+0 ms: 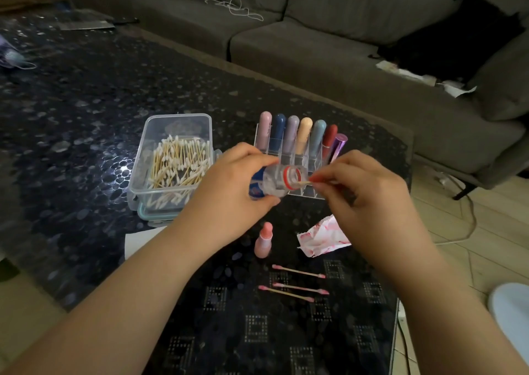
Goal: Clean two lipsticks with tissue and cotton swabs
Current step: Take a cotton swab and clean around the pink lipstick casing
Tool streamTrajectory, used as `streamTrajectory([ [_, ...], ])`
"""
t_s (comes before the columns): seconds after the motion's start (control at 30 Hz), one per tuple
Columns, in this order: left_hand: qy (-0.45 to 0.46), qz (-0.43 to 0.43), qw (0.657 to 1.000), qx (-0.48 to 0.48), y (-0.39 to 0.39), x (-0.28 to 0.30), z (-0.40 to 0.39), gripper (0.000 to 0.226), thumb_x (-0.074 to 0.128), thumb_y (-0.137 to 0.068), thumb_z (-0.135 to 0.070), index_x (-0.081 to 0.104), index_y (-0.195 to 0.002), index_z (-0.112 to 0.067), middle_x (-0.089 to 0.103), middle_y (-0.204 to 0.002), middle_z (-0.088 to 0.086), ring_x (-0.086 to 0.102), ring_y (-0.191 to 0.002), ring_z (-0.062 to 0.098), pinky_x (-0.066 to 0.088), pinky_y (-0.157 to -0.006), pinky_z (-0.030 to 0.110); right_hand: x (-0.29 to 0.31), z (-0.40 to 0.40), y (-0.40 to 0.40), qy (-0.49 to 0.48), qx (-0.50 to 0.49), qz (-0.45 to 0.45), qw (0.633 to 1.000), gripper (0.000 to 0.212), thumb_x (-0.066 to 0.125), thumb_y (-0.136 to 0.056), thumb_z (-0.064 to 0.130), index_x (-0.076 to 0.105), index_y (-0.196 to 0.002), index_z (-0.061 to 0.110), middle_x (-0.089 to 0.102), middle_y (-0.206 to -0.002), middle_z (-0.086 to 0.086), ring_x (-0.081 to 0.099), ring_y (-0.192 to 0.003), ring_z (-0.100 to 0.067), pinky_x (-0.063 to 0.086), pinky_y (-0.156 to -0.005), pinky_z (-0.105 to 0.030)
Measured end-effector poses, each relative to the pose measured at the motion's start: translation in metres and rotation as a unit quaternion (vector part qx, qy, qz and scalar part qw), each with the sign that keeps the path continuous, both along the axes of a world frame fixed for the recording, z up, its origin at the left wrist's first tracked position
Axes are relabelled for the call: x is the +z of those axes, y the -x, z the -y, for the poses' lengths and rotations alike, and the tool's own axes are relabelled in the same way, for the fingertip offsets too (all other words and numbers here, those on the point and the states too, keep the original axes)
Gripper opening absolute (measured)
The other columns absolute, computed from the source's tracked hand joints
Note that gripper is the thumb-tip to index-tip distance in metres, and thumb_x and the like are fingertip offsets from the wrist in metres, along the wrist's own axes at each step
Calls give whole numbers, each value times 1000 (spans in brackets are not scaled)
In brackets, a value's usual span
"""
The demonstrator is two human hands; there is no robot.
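Over the dark pebble-patterned table, the left hand grips a clear plastic bottle tipped sideways, mouth pointing right. The right hand pinches a wooden cotton swab lying horizontal, tip entering the mouth. Below, a pink lipstick stands upright beside stained tissue.

Both hands meet mid-table – left hand tilting bottle, right hand just beside its mouth, blocking reach to lipstick rack behind. Swab box walls off left flank. Near side cluttered – upright pink lipstick, crumpled tissue, three used swabs. Open table far left; bare strip nearest edge.
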State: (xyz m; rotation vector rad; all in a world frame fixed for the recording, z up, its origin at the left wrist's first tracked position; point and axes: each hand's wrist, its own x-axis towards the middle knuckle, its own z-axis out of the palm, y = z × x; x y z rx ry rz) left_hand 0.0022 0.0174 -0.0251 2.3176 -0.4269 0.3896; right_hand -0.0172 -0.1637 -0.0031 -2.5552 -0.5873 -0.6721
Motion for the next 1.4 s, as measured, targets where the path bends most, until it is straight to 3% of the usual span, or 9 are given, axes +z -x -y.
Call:
streamTrajectory([
  [0.2, 67, -111, 990, 56, 2, -1, -1, 33, 78, -68, -26, 65, -99, -28, 61, -82, -16, 57, -75, -2, 42, -66, 8, 5, 8, 1, -41, -42, -10, 998, 8, 69, -81, 9, 72, -88, 12, 56, -80, 9, 49, -64, 1, 38, -71, 1],
  [0.37, 65, -165, 983, 56, 1, -9, 2, 29, 77, -68, -23, 65, -95, -23, 71, -86, -8, 66, -78, 8, 56, -76, 35, 0, 12, 5, -51, -77, -55, 994, 8, 69, -81, 8, 72, -86, 14, 58, -77, 7, 50, -67, 8, 36, -69, 4],
  [0.53, 41, -175, 983, 48, 0, -18, 4, 34, 76, -70, -17, 64, -102, -19, 71, -91, -4, 67, -83, 13, 55, -81, 39, -6, 13, 10, -62, -98, -106, 988, 8, 67, -83, 11, 73, -88, 15, 57, -76, 11, 50, -65, 8, 34, -66, 5],
  [0.67, 36, -169, 984, 43, 2, -20, 5, 39, 76, -71, -15, 61, -106, -20, 70, -98, -4, 65, -87, 13, 54, -85, 38, -9, 15, 14, -71, -96, -133, 984, 9, 66, -84, 13, 72, -88, 17, 55, -75, 18, 51, -78, 14, 35, -64, 4],
  [0.8, 34, -161, 985, 45, 6, -20, 2, 50, 74, -73, -10, 55, -118, -20, 65, -107, -5, 61, -91, 8, 50, -86, 27, -9, 17, 19, -103, -97, -157, 978, 9, 66, -84, 14, 71, -87, 21, 61, -79, 17, 53, -85, 8, 38, -64, 2],
  [0.97, -12, -90, 992, 93, 25, -13, -12, 33, 64, -78, -5, 58, -107, -20, 55, -96, -8, 54, -77, 1, 37, -60, 7, -2, 16, 26, -132, -96, -178, 970, 8, 66, -85, 17, 70, -87, 23, 61, -75, 19, 56, -67, 4, 39, -58, 2],
  [1.13, -16, -181, 983, 29, 51, -18, -14, 32, 65, -77, -10, 58, -106, -22, 62, -97, -8, 56, -80, 4, 43, -68, 14, 8, 8, 32, -170, -74, -205, 961, 11, 65, -86, 19, 67, -81, 29, 61, -69, 17, 54, -59, 10, 38, -51, -1],
  [1.27, -69, -164, 983, 38, 53, -25, -5, 25, 66, -77, -18, 60, -101, -19, 59, -96, -7, 53, -78, 8, 37, -63, 16, 2, 4, 36, -205, -71, -227, 949, 9, 65, -86, 20, 68, -83, 28, 66, -76, 11, 59, -70, -2, 41, -59, -8],
  [1.4, -85, -145, 986, 19, 51, -31, 0, 10, 60, -82, -32, 62, -84, -22, 50, -86, -7, 51, -64, 5, 33, -55, 13, -11, 4, 39, -263, -73, -234, 933, 12, 66, -85, 22, 67, -79, 33, 67, -73, 12, 57, -64, 3, 41, -54, -3],
])
